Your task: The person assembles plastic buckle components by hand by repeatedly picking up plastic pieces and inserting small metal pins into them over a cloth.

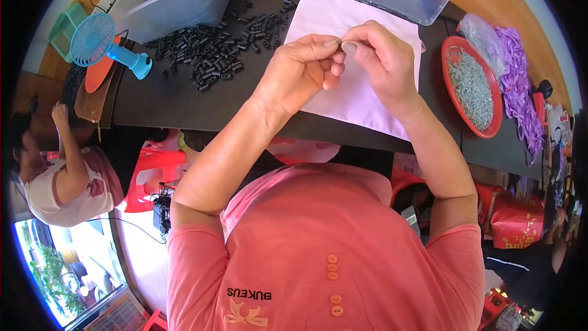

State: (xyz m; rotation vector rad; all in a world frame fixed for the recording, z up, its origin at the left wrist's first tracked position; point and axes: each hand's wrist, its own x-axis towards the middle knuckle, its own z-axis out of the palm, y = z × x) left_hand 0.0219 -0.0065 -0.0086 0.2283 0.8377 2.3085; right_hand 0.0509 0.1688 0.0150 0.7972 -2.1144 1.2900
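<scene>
Two hands meet over the pink cloth (361,107), the left hand (306,64) and the right hand (386,61) each with thumb and forefinger brought together, tips almost touching. Between the fingers there seems to be a small dark piece (341,42), located above the far half of the cloth; the fingertips cover most of it, so I cannot tell its shape or how firmly it is held.

The likeliest trouble is a slip: so little of the piece appears to be gripped that a slight twist or uneven pressure could pop it loose. Falling on the cloth, it should be easy to spot; bouncing to the cloth's left, it could get lost among the loose black pieces (211,61) heaped on the dark worktop (177,107). Those lie spread right up toward the cloth's left edge, so a sweep of the left forearm could scatter them.

To the cloth's right, the red basket (498,107) of silver pieces (470,92) stands near the right forearm; an elbow swung outward might knock it and spill them. The purple ribbons (520,95), farther right of the cloth, look tangled and could snag if pulled.
</scene>
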